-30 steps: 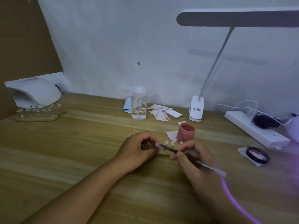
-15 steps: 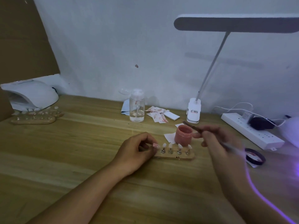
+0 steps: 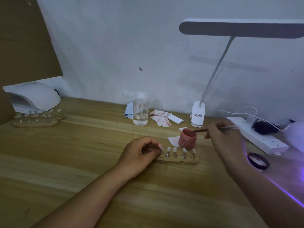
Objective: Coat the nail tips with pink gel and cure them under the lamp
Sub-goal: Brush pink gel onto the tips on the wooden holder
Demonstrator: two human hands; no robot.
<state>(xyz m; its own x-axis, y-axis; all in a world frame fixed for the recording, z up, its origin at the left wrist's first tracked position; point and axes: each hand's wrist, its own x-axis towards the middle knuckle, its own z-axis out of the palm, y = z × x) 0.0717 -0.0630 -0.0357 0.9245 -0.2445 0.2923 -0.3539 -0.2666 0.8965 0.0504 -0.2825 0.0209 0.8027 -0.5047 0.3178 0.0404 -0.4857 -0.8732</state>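
Note:
A small wooden holder (image 3: 178, 160) lies mid-table with several white nail tips (image 3: 174, 149) standing on metal clips. My left hand (image 3: 141, 151) grips the holder's left end, where one tip looks pink. Just behind it stands an open pink gel jar (image 3: 187, 139). My right hand (image 3: 223, 137) pinches a thin brush (image 3: 201, 130) whose tip reaches into the jar's mouth. The white curing lamp (image 3: 34, 97) sits at the far left.
Two more wooden holders with nail tips (image 3: 39, 120) lie in front of the curing lamp. A clear pump bottle (image 3: 140, 111), stained paper wipes (image 3: 162, 118), a desk lamp base (image 3: 197, 116), a power strip (image 3: 258, 137) and a dark jar lid (image 3: 259, 161) surround the work spot.
My right hand lifted the brush off the nail tips, swung right and back, and now dips it into the pink jar. The left hand stayed on the holder.

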